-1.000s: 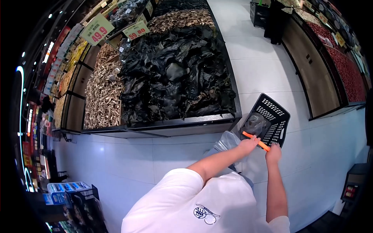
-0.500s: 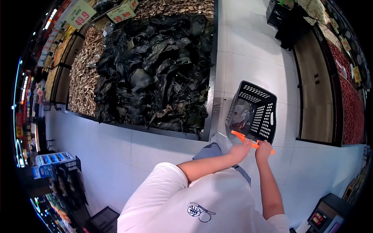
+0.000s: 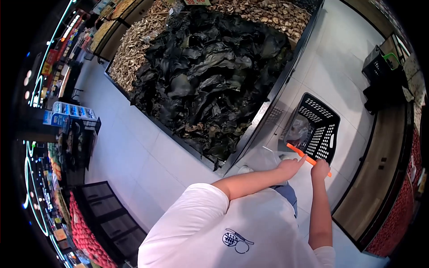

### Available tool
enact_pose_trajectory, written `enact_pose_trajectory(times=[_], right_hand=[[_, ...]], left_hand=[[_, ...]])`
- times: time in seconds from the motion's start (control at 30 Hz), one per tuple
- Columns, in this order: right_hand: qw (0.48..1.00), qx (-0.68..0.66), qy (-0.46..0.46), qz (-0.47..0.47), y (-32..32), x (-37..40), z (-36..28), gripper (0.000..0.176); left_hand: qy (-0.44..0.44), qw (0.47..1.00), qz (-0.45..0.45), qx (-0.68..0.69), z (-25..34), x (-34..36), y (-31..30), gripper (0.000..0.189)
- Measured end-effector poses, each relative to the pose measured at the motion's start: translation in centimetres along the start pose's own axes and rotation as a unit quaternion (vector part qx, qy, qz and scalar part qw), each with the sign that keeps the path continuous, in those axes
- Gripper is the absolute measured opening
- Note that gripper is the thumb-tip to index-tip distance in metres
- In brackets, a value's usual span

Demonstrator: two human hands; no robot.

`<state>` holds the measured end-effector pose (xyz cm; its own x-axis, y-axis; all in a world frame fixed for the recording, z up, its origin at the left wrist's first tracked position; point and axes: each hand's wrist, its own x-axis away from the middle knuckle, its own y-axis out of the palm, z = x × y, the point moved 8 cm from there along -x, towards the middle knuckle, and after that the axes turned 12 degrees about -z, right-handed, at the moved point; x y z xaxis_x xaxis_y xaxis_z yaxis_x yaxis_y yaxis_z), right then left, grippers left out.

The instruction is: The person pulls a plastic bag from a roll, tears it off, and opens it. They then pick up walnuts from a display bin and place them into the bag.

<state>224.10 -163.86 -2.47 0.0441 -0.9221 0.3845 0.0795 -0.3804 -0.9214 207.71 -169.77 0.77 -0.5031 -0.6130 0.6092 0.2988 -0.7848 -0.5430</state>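
The right hand [image 3: 320, 169] has its fingers clenched round the orange handle [image 3: 310, 160] of a black basket [image 3: 331, 134], near the handle's outer end. The left hand [image 3: 292, 167] is at the middle of the same handle, one finger stretched out against it; whether its other fingers close on anything, I cannot tell. The basket is in front of the person, over the pale floor [image 3: 333, 73], with its open top facing up toward the view (whether its base touches the floor is hard to tell). Inside, at the side nearer the big display bin [image 3: 255, 126], lies a clear plastic bag [image 3: 298, 130] with something dark and reddish in it, too blurred to name. Another thin clear sheet or bag [image 3: 263, 157] shows just beside the left hand. The bin holds a heap of dark, crinkled leaves [image 3: 205, 76], with pale brown dried pieces [image 3: 129, 58] next to them
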Motion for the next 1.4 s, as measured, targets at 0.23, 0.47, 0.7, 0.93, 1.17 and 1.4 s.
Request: enact_pose_trajectory(times=[0.23, 0.47, 0.7, 0.93, 1.17, 1.4], right_hand=[[0.999, 0.023, -0.042, -0.016, -4.7, -14.1, 2.1, 0.011], [0.987, -0.035, -0.142, 0.068, -13.5, -24.2, 0.7, 0.028], [0.986, 0.028, -0.122, 0.114, -16.5, -35.5, -0.4, 0.042], [0.996, 0.006, -0.089, 0.011, -19.3, -49.4, -0.5, 0.055], [0.995, -0.01, -0.1, 0.026, -23.3, -59.1, -0.4, 0.072], [0.997, -0.009, -0.079, 0.013, -26.5, -68.3, -0.6, 0.071]], left_hand=[[-0.084, 0.991, 0.101, -0.006, 0.3, -9.5, -9.0, 0.081], [-0.043, 0.984, 0.164, -0.061, 0.7, -18.8, -19.0, 0.072], [-0.136, 0.947, 0.231, -0.176, -0.4, -28.1, -26.3, 0.074], [-0.102, 0.948, 0.259, -0.157, -3.8, -35.8, -37.0, 0.07], [-0.055, 0.96, 0.239, -0.134, -6.4, -42.9, -46.1, 0.069], [-0.073, 0.96, 0.232, -0.137, -8.5, -48.9, -53.6, 0.07]])
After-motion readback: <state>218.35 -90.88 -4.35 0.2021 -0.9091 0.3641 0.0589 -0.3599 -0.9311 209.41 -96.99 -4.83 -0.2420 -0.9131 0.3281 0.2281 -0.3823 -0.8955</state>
